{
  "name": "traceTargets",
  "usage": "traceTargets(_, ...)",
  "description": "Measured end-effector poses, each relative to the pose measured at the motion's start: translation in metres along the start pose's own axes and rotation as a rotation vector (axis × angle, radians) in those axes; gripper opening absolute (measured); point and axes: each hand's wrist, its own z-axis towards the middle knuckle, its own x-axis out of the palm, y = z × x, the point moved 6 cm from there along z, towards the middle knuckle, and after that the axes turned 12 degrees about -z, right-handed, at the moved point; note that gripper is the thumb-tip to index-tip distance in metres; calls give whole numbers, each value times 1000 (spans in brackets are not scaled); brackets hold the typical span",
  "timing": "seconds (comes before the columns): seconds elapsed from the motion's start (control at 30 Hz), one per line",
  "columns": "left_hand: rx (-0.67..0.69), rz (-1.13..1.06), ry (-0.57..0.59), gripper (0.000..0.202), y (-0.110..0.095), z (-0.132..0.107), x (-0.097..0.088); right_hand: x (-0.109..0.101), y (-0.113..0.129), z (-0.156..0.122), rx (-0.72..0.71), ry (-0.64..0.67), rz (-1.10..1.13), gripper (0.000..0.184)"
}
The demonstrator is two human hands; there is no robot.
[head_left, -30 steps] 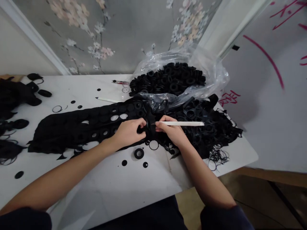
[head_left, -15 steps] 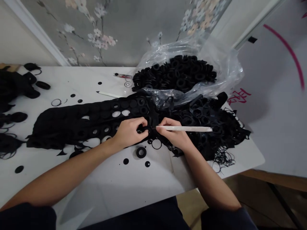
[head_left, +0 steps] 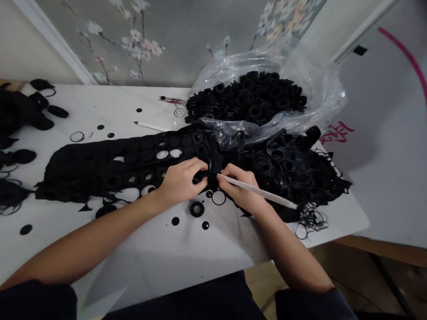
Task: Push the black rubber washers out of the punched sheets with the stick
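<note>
- Pencil (head_left: 260, 191), white, pinched in R hand (head_left: 248, 198); tip near R end of blk punched sheet (head_left: 80, 164).
- L hand (head_left: 182, 180) on sheet, fingers curled twd thumb; I can't tell via cam if gripping.
- Blk rings (head_left: 247, 98) in clear bag (head_left: 325, 95), far side of tbl (head_left: 216, 249).

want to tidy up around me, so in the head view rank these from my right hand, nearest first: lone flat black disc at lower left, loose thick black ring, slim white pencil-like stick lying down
From your right hand:
1. Loose thick black ring: left, slightly lower.
2. Slim white pencil-like stick: farther left, higher.
3. Lone flat black disc: far left, lower.
</note>
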Motion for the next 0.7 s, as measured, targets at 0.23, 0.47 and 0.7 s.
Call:
traceTargets(0.23,182,255,208,19,-7,-2,22,5,4,-2,-72,-8,-151,18)
traceTargets(0.47,337,226,162,23,-7,-9,24,14,4,-3,-39,-87,-275,20)
traceTargets(0.7,373,130,143,26,-6,-8,16,17,5,-4,4,-95,-312,19)
